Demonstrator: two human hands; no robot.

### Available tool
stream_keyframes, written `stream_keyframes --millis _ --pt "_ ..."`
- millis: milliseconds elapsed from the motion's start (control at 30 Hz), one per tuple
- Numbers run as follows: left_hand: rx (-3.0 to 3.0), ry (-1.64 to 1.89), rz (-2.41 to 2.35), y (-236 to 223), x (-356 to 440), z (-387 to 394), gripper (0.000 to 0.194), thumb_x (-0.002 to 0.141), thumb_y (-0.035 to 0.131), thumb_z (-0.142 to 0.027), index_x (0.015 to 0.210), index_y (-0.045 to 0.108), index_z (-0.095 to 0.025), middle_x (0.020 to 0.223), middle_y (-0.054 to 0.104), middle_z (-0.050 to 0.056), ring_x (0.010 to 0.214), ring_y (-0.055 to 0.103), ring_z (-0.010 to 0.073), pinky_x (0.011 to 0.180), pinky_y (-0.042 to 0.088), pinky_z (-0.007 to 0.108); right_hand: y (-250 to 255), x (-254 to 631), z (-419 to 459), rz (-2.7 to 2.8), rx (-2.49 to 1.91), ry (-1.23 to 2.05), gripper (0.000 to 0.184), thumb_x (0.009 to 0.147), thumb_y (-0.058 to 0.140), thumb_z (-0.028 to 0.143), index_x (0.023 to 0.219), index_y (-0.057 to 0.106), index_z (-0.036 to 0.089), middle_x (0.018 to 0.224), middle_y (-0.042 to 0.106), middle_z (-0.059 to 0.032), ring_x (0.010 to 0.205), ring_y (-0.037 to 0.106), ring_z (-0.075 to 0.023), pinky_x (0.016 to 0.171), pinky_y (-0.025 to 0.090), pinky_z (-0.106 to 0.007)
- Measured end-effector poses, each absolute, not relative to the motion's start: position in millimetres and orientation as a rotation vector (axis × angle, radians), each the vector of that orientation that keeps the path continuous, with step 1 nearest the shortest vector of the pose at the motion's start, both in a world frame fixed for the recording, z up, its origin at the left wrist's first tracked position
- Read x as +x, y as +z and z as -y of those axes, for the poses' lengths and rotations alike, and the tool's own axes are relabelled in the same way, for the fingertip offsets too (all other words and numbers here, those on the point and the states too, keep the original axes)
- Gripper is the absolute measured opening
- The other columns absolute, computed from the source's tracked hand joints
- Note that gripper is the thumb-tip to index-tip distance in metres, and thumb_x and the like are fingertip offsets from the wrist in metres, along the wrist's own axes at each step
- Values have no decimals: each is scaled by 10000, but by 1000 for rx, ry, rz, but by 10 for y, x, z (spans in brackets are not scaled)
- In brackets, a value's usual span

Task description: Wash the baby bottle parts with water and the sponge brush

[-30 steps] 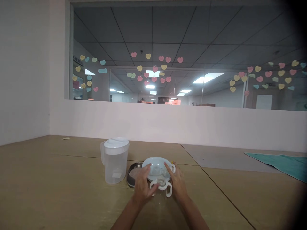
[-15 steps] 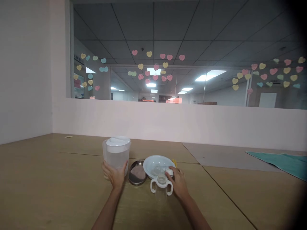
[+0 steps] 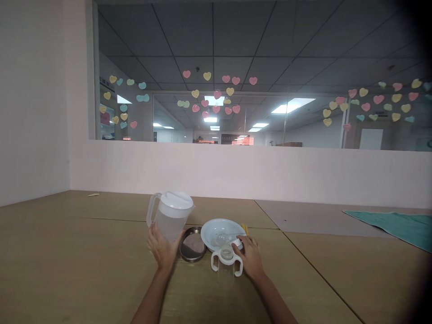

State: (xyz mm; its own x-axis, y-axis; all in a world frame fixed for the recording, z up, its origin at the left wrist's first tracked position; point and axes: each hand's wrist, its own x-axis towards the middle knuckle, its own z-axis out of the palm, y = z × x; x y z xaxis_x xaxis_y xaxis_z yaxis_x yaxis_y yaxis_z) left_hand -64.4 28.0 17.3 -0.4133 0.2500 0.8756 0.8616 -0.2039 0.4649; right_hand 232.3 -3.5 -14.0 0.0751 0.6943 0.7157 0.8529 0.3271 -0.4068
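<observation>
My left hand is wrapped round the lower part of a translucent pitcher with a white lid. The pitcher holds clear liquid and leans to the right, its handle on the left. My right hand has its fingers closed on a small white cap, partly hidden by the fingers. Just left of that hand a clear baby bottle with two white handles stands upright, its mouth uncovered. Behind the bottle is a pale blue bowl with a clear dome-shaped piece inside.
A round metal dish lies between the pitcher and the bowl. Something yellow shows at the bowl's right side. A green cloth lies at the far right of the wooden table, and a low wall rises behind.
The pitcher has gone from upright to tilted rightward, and it has shifted slightly right in my left hand. The cap in my right hand has turned a little; the bottle stays put.
</observation>
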Motion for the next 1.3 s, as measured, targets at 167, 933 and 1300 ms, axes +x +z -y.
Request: stream_keyframes --millis 167,933,1300 --pt "-1388 -1455 1379 180 -568 -299 827 721 644 -549 1338 375 -69 1339 416 253 1238 380 397 1022 282 580 -135 2319 19 1699 -1427 -280 298 879 479 403 1018 662 214 1057 643 -93 1011 542 -267 887 377 -404" --pt "-1527 -1238 1192 135 -498 -310 612 741 655 -438 1266 508 -160 1342 448 209 1266 386 361 1059 247 561 52 2250 283 1667 -916 -401 366 921 364 280 587 488 197 576 507 14 624 482 -140 841 341 -356" --pt "-1541 -1154 1141 87 -561 -336 537 762 609 -360 1262 521 -183 1330 481 173 1259 407 339 1068 245 539 -86 2088 179 1723 -814 -605 327 904 417 160 583 471 186 534 500 22 534 470 -111 685 351 -275"
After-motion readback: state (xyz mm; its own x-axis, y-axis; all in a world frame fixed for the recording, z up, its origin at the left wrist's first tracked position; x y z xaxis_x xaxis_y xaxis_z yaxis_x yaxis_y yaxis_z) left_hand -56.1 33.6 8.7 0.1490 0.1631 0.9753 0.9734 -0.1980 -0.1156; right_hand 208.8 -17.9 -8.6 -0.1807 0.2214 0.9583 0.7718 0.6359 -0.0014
